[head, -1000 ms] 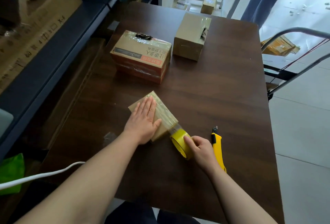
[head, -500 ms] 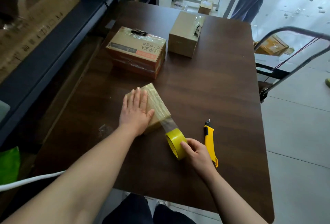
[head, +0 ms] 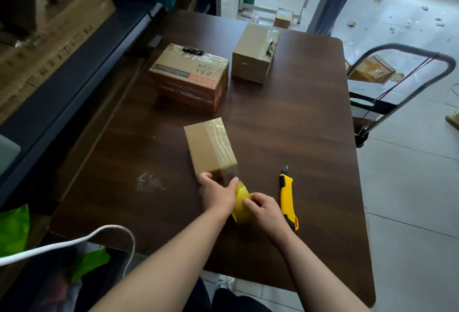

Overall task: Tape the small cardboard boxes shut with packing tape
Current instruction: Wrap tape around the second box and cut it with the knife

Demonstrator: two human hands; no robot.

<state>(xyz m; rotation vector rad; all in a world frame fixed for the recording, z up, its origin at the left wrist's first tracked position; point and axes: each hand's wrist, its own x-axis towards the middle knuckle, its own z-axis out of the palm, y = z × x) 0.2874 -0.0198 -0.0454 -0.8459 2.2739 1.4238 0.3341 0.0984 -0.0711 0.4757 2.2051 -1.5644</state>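
Box under work: the small cardboard box (head: 208,147) lies flat on the dark wooden bench (head: 285,125), near the middle, its long side running away from the person. Clear tape covers the right part of its top face.

I note the left hand (head: 218,192) at the box's near end. Its thumb sits at the left corner and its forefinger at the right, so the fingers hold that end of the box. The right hand (head: 263,208) is just behind it, fingers curled round the yellow tape roll (head: 241,200), which stands on edge and touches the left hand. A short strip of clear tape (head: 229,173) runs from the roll up to the box's near right corner. I cannot tell whether the strip is stuck down on the near face.

A yellow utility knife (head: 288,197) lies on the bench just right of the right hand, tip pointing away. At the far end stand a printed box (head: 191,75), wrapped in tape, and a plain box (head: 253,55) beside it. A crumpled scrap of tape (head: 146,182) lies left of the hands.
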